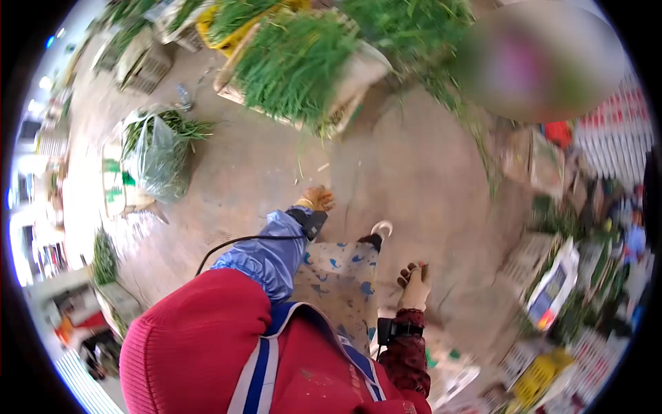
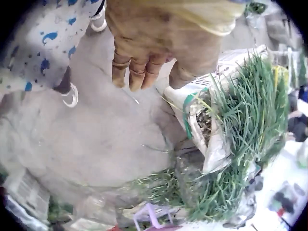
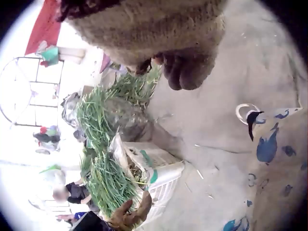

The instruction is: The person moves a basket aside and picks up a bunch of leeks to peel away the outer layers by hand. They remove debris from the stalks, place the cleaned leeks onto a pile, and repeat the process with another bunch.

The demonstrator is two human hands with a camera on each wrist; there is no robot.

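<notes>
The left hand (image 1: 318, 199), in a tan glove below a blue sleeve, hangs over the floor with nothing held. In the left wrist view its fingers (image 2: 138, 72) point down, relaxed, beside a white crate (image 2: 192, 89) of green stalks. The right hand (image 1: 416, 286), in a pale knitted glove with dark fingertips, hangs at the right of the patterned apron (image 1: 338, 283). Its fingers (image 3: 185, 72) bend loosely around nothing in the right wrist view. Ahead of both hands is a crate heaped with long green stalks (image 1: 293, 65), touched by neither.
A plastic bag of greens (image 1: 162, 155) stands at the left. Several crates line the upper left. At the right are cardboard boxes (image 1: 531, 162), a white sack (image 1: 554, 283) and a yellow crate (image 1: 541, 376). One shoe (image 1: 382, 228) shows on the floor (image 1: 441, 186) between the hands.
</notes>
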